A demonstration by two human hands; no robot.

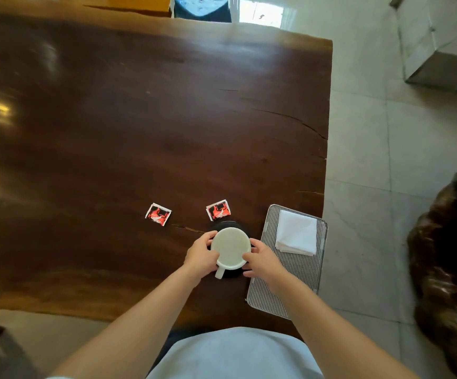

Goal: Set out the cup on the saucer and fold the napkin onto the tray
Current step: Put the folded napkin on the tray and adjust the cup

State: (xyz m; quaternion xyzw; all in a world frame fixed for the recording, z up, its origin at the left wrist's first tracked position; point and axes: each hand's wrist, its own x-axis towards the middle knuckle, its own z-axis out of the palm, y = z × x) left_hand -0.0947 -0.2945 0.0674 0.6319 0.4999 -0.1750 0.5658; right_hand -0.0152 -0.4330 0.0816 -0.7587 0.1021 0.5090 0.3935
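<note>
— Where is the cup (pixel 230 248) right now?

— It stands upright on the dark saucer (pixel 228 274), near the front edge of the wooden tabletop (pixel 139 132), its handle pointing toward the person.

— And the hands?

— The left hand (pixel 201 257) wraps the cup's left side and the right hand (pixel 262 259) its right side. Each grip is closed around the cup's wall, fingers curled against the rim.

— What about the napkin (pixel 297 232)?

— It lies folded into a white square on the far half of the striped tray (pixel 284 291), which sits just to the right of the saucer, at the tabletop's right edge.

— Anything else on the wood?

— Two small red-and-black packets: one (pixel 218 210) just beyond the saucer, the other (pixel 158 214) further left, apart from everything.
</note>
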